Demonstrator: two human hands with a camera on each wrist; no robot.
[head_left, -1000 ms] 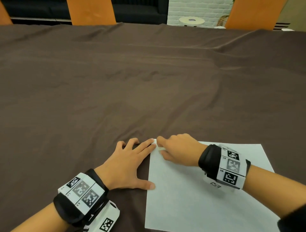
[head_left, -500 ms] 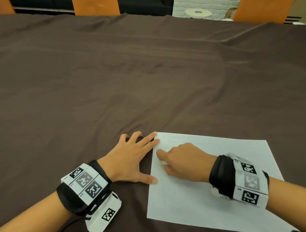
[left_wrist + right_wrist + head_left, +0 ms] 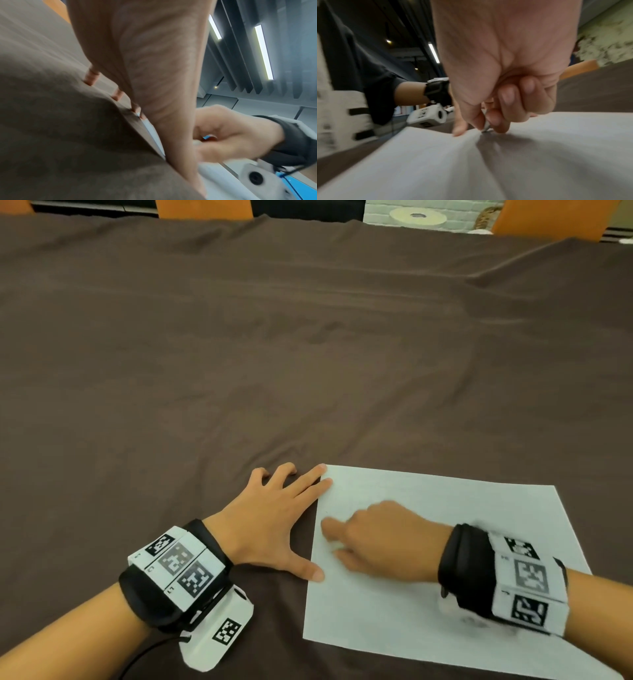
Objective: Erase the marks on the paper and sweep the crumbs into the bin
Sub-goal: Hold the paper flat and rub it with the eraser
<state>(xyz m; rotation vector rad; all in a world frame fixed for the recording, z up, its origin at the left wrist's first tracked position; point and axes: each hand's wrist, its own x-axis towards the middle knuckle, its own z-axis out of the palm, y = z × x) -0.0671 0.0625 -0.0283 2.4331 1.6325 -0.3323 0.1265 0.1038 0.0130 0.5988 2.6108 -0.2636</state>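
A white sheet of paper (image 3: 428, 570) lies on the brown tablecloth (image 3: 274, 354) at the near right. My left hand (image 3: 274, 518) lies flat beside the sheet's left edge, with its fingertips and thumb touching that edge. On the left part of the sheet, my right hand (image 3: 380, 539) pinches a small white eraser (image 3: 486, 126) between thumb and fingers, its tip pressed to the paper (image 3: 505, 162). In the left wrist view the eraser (image 3: 208, 138) shows a blue edge inside the curled right hand. The marks on the sheet are too faint to make out. No crumbs or bin are in view.
The brown cloth covers the whole table, with folds across its middle. Orange chair backs (image 3: 205, 208) stand along the far edge. A round white object (image 3: 416, 216) sits beyond the table at the back right.
My right hand with the eraser has slid from the sheet's top left corner down its left side, towards me. The left hand has stayed at the paper's edge.
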